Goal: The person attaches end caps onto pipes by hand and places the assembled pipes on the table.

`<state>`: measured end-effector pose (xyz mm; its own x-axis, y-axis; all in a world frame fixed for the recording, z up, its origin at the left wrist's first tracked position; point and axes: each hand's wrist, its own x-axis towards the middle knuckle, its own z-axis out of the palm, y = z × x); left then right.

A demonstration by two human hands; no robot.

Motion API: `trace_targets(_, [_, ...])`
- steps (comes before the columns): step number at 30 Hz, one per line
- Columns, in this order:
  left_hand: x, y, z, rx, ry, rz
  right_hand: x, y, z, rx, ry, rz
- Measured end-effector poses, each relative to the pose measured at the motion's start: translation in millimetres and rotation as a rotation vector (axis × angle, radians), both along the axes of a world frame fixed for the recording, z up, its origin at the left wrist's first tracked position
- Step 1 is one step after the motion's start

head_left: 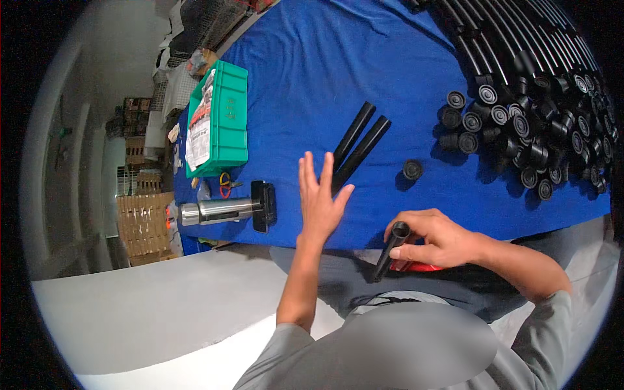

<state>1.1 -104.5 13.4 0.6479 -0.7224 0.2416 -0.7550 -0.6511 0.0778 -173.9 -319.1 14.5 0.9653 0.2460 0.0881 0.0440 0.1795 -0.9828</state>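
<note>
My right hand (437,238) is closed around a short black tube (385,261), held tilted at the front edge of the table with its open end up. Something red (422,267) shows beneath that hand, mostly hidden, and I cannot make out what it is. My left hand (318,207) is spread flat, fingers apart, over the blue cloth. Beside its fingertips lie two more black tubes, a left one (354,135) and a right one (368,147); whether the hand touches them I cannot tell. A single round black cap (412,169) sits between the tubes and the right side.
Many black caps (520,126) are heaped at the right, with long black tubes (513,32) lined up behind them. On the left stand a green crate (233,123), a steel flask (224,210), a black phone-like object (263,207) and scissors with coloured handles (225,185). Blue cloth (312,78) covers the table.
</note>
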Motion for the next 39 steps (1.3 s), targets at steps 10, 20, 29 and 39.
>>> trace_targets(10, [82, -61, -31, -0.210, 0.019, -0.249, 4, 1, -10, -0.105, -0.104, -0.082])
trace_targets(20, [81, -82, -20, -0.160, -0.108, -0.211, 6, -6, -6, -0.029, 0.022, -0.120])
trace_targets(29, [-114, 20, 12, -0.740, 1.289, -0.036, 1, 0, -2, 0.012, -0.049, -0.194])
trace_targets(39, [-118, 50, 1, -0.696, 1.713, 0.128, -8, 8, 5, -0.055, -0.117, 0.020])
